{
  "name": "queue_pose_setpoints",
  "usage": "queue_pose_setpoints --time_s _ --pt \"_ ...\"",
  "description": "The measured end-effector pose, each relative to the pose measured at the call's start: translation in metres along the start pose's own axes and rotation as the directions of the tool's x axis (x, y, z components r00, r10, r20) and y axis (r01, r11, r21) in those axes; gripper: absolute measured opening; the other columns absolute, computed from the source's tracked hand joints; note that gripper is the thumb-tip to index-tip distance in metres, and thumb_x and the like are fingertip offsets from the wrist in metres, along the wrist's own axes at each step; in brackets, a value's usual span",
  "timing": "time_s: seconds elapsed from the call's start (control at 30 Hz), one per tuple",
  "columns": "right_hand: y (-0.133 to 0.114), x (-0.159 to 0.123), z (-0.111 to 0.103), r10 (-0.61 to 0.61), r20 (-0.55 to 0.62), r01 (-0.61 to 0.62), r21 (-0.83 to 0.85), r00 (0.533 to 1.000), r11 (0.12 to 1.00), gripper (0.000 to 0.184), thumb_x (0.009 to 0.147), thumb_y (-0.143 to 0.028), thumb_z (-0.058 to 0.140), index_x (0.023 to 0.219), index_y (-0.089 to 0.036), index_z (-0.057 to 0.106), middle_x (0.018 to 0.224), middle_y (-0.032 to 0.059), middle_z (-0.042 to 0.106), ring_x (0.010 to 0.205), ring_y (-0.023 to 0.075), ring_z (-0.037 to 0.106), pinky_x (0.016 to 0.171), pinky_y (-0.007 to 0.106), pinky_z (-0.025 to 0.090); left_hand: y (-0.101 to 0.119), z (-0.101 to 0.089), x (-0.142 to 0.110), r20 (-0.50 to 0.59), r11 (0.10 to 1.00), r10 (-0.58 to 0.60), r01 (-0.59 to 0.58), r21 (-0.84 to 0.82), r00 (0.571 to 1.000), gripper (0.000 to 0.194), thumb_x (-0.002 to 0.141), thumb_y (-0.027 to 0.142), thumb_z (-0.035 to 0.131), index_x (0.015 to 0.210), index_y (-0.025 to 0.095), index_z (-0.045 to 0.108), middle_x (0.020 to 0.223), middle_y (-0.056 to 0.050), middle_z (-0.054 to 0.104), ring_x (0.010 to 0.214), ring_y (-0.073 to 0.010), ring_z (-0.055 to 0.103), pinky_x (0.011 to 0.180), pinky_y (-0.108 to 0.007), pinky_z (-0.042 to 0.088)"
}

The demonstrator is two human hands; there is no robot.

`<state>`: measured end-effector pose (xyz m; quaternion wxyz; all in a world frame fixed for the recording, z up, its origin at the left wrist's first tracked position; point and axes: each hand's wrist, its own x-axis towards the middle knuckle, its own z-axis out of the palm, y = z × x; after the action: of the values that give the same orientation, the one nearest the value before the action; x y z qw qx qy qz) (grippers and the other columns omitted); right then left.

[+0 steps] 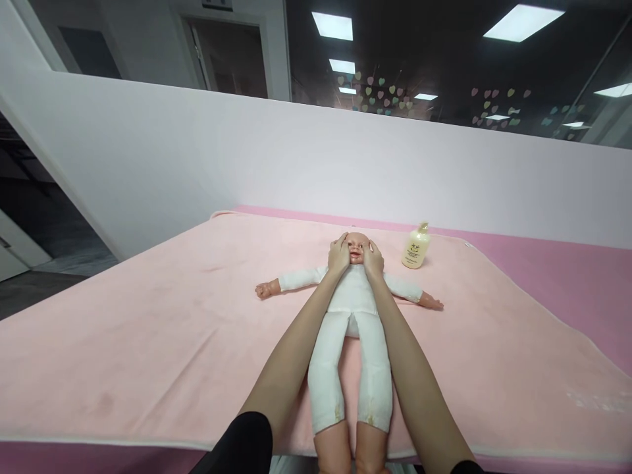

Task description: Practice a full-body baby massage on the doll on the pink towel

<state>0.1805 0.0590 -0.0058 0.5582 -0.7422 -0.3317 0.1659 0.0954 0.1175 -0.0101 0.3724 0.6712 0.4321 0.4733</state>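
A baby doll (351, 309) in a white suit lies on its back on a pink blanket (162, 316), arms spread and legs toward me. My left hand (338, 255) cups the left side of the doll's head (356, 247), its fingers curved against it. On the other side of the head my right hand (373, 258) presses the same way. Both forearms run along the doll's body. The doll's face shows between the two hands.
A cream lotion bottle (415, 246) stands upright on the blanket just right of the doll's head. A white partition wall (247, 158) rises behind the pink table (567, 270). The blanket's near edge runs close to my body.
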Motion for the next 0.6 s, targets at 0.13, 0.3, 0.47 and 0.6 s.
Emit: queue_pose_setpoints --time_s 0.13,0.3,0.47,0.6 --pt "-0.002 0.0 -0.001 0.04 0.003 -0.04 0.042 0.999 0.998 0.044 0.082 -0.045 0.04 0.119 -0.027 0.055 0.121 0.0024 0.057 0.111 0.0232 0.051 0.094 0.035 0.038 0.003 -0.002 -0.003 -0.006 1.0 0.011 -0.011 -0.01 1.0 0.042 0.086 0.036 0.036 0.123 0.022 0.052 0.122 -0.01 0.053 0.112 -0.0229 0.051 0.1 -0.037 0.035" --pt "-0.003 -0.003 -0.001 0.01 -0.016 -0.009 0.048 1.0 0.999 0.055 0.073 -0.058 0.051 0.115 -0.025 0.056 0.109 0.0053 0.061 0.101 0.0235 0.056 0.088 0.034 0.04 0.011 -0.002 -0.008 -0.037 0.998 -0.054 0.054 0.022 0.998 0.047 0.079 0.043 0.052 0.121 0.023 0.051 0.115 -0.011 0.052 0.11 -0.0245 0.051 0.097 -0.035 0.037" --pt "-0.004 -0.005 -0.001 0.016 -0.071 -0.017 -0.01 0.997 1.0 0.048 0.075 -0.053 0.051 0.109 -0.02 0.056 0.104 0.0077 0.062 0.097 0.0231 0.057 0.083 0.032 0.042 0.015 0.001 -0.008 -0.056 0.992 -0.124 0.124 -0.001 0.991 0.033 0.085 0.029 0.041 0.116 0.027 0.053 0.107 -0.008 0.048 0.1 -0.0205 0.056 0.091 -0.031 0.04" --pt "-0.004 -0.004 -0.002 0.043 -0.075 -0.043 0.002 0.996 0.999 0.039 0.081 -0.046 0.042 0.107 -0.022 0.057 0.104 0.0063 0.062 0.099 0.0226 0.056 0.084 0.031 0.041 0.015 0.001 -0.009 -0.057 0.993 -0.121 0.12 -0.015 0.991 0.034 0.087 0.024 0.033 0.114 0.028 0.054 0.105 -0.007 0.047 0.099 -0.0183 0.055 0.091 -0.03 0.04"
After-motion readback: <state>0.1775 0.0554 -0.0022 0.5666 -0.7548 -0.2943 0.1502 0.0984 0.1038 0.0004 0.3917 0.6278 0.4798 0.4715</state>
